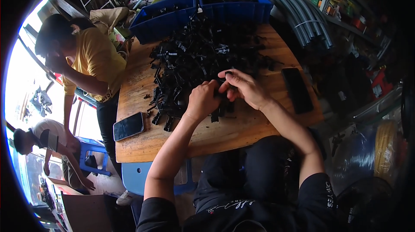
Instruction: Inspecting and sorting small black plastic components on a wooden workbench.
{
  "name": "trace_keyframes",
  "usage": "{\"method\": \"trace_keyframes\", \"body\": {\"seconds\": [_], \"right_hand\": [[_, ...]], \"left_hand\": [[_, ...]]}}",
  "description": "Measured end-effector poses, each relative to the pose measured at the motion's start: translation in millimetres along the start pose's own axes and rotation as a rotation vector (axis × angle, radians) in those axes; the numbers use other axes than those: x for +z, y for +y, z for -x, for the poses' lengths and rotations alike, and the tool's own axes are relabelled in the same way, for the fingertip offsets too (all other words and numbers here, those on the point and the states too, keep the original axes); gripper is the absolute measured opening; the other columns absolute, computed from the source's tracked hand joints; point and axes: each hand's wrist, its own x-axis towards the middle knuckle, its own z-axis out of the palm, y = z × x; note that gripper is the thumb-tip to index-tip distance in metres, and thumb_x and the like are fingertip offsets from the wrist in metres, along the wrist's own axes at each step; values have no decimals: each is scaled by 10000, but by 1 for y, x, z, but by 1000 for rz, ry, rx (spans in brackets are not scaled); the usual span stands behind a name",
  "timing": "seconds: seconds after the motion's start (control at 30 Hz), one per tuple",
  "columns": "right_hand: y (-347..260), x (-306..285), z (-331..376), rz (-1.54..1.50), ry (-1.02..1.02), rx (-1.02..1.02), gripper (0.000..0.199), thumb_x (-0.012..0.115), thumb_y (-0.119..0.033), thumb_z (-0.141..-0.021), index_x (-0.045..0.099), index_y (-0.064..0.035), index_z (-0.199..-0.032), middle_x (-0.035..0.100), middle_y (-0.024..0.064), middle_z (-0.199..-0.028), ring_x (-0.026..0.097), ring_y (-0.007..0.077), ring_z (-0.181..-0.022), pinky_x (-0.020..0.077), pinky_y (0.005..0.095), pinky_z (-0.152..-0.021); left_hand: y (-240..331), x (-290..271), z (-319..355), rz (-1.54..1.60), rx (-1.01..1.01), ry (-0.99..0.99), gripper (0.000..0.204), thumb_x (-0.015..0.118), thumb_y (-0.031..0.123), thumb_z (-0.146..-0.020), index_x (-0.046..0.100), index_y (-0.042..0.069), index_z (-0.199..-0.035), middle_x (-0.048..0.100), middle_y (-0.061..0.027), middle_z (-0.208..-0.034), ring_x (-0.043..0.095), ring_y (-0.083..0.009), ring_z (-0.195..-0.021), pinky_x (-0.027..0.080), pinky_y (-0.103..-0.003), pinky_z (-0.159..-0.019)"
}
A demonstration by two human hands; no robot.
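Fingers pinch black clip above table.

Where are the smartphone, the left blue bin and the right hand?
smartphone (128, 126), head view, middle of its screen.
left blue bin (162, 24), head view, its front wall.
right hand (244, 88), head view, back of hand.

Two blue bins; two phones; one table; black parts too many to count.
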Motion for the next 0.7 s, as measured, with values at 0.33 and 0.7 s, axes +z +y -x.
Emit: {"method": "trace_keyframes", "body": {"seconds": [0.33, 0.7], "right_hand": [[-6, -6, 25, -584, 100, 212, 424, 478, -426, -907, 518, -68, -1132, 597, 87, -1016, 580, 190, -829, 495, 377, -762], [0, -6, 38, -833, 87, -5, 421, 428, -478, -905, 499, -178, -1192, 512, 30, -1197, 490, 201, -1085, 423, 405, -860]], "left_hand": [[28, -30, -19, 1218, -248, -71, 198, 630, -23, -704, 588, 40, -887, 587, -10, -789, 545, -97, -756, 436, -220, -704], [104, 4, -34, 572, 97, 326, 282, 509, 298, -860, 605, 42, -927, 540, -150, -937, 464, -320, -924, 372, -382, -824]]}}
